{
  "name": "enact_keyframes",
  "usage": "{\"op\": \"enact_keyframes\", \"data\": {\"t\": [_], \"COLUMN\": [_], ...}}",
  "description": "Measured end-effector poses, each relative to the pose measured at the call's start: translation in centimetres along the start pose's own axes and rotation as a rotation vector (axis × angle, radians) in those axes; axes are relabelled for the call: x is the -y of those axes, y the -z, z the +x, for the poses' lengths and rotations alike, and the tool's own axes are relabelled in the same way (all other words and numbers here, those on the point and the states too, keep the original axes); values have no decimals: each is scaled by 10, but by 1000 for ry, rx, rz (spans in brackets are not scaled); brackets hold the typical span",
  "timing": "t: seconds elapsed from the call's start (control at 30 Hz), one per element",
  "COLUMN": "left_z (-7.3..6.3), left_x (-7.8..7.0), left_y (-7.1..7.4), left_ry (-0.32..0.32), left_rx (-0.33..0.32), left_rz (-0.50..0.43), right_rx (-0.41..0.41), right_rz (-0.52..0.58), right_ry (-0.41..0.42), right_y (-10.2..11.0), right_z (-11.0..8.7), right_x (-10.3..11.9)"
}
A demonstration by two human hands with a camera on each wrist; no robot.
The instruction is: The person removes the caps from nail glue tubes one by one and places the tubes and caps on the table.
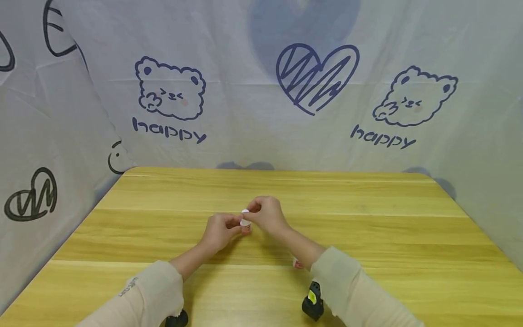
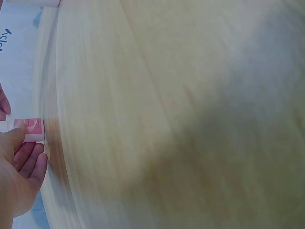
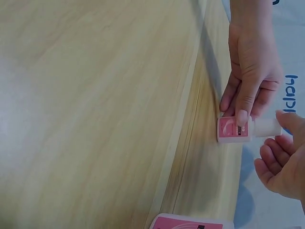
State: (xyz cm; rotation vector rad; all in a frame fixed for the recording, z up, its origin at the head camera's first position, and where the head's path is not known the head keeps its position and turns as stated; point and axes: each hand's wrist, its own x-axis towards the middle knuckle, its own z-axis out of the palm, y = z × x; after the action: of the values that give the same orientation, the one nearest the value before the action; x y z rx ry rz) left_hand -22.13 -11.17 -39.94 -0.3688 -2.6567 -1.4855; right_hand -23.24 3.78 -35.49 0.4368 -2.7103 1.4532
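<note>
Bottle (image 3: 233, 129), small, white with a pink label, is held around the middle of the tabletop (image 1: 367, 218), between the two hands. Body is grasped by the left grip (image 1: 218, 233), thumb pressed on the label, fingers behind. White cap (image 3: 268, 128) is pinched by the right grip (image 1: 268, 215), thumb on one side, fingertips on the other. Whether the cap is fully seated or partly off the neck cannot be told: small in the head view, partly covered by fingers in the right wrist view.

Risks, as judged: cap could be dropped and rolled away, since only a narrow pinch is had on it. Bottle could be spun along with the cap if the body is held too lightly. Neck could be knocked askew if cap and body are pulled out of line. Contents, if any, could be squeezed out or spilled if the body is pressed hard or tipped with the cap loose. Second bottle (image 1: 298, 263), close beside the right forearm (image 1: 307, 244) and partly covered by it, could be bumped if the arm is drawn back low.

Containers: two bottles seen, similar pink labels. Walls are opaque; contents not shown, fill level not readable.
</note>
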Motion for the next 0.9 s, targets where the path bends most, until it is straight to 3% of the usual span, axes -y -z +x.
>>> {"op": "enact_keyframes", "data": {"t": [0.27,0.9], "left_z": [0,1], "left_x": [-1,1], "left_y": [0,-1], "left_ry": [-3,-2], "left_rx": [-4,27], "left_rz": [2,-17], "right_rx": [23,196], "right_rz": [-14,-22], "right_ry": [36,51], "right_y": [1,13], "right_z": [2,9], "right_x": [-2,-4]}}
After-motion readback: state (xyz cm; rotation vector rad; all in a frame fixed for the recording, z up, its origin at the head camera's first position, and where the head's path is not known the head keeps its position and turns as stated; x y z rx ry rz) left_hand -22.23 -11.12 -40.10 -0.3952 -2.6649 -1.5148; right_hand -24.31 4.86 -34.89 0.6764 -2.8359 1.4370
